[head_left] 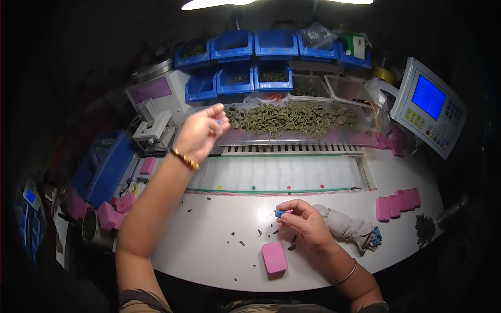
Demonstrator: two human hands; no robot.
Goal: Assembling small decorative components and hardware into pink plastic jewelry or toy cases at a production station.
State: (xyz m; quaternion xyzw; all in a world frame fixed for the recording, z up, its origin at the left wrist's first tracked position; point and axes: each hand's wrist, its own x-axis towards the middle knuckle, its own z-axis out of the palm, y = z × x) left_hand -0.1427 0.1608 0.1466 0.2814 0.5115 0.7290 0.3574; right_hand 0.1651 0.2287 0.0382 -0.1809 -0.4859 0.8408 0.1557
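Note:
My left hand (202, 130) is raised at the left end of a long clear tray (297, 140). Its fingers are curled together, and a speck of blue shows between them; what it is I cannot make out. Heaped in the tray are olive-green branched pieces (292, 119). Lower right, over the white table, my right hand (308, 221) pinches a small blue and pink piece (282, 213) between thumb and fingers. Just below that hand a pink block (274, 257) lies on the table, with several dark green bits (260, 232) scattered beside it.
Behind the tray stand two rows of blue bins (235, 78). A frosted white panel (271, 172) is set into the table. Rightward are a grey cloth bundle (347, 224), a row of pink blocks (397, 203) and a control screen (429, 98). A white machine (154, 125) stands left.

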